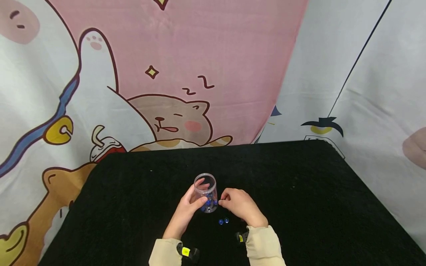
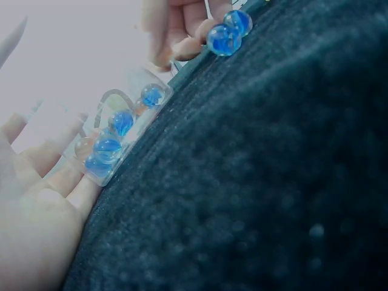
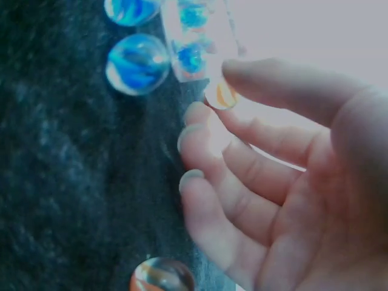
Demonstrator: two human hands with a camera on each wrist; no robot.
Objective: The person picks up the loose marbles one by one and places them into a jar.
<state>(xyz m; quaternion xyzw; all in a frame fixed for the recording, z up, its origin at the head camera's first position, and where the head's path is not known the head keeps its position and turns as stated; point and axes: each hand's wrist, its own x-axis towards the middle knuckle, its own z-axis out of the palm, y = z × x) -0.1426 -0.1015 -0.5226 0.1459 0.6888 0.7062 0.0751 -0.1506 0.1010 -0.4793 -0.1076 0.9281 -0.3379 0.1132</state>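
Note:
My left hand [image 1: 183, 211] grips a clear plastic jar [image 1: 213, 189], its thumb in front and its fingers behind the wall. The jar's round mouth has no lid on it. Several blue-swirled marbles [image 2: 108, 147] lie inside at the bottom. Just right of the jar, my right hand [image 1: 242, 205] pinches a marble with an orange-yellow swirl [image 3: 222, 95] between thumb and index finger, close beside the jar's wall. Two blue marbles [image 1: 221, 222] rest on the cloth below the right hand. Another marble with orange and white swirls [image 3: 161, 277] shows by the right palm.
A black cloth [image 1: 299, 207] covers the table under everything. Behind it hangs a pink and white cartoon curtain [image 1: 239, 66]. Each wrist wears a black strap [image 1: 188, 252] with a yellow tag, over cream sleeves [image 1: 266, 245].

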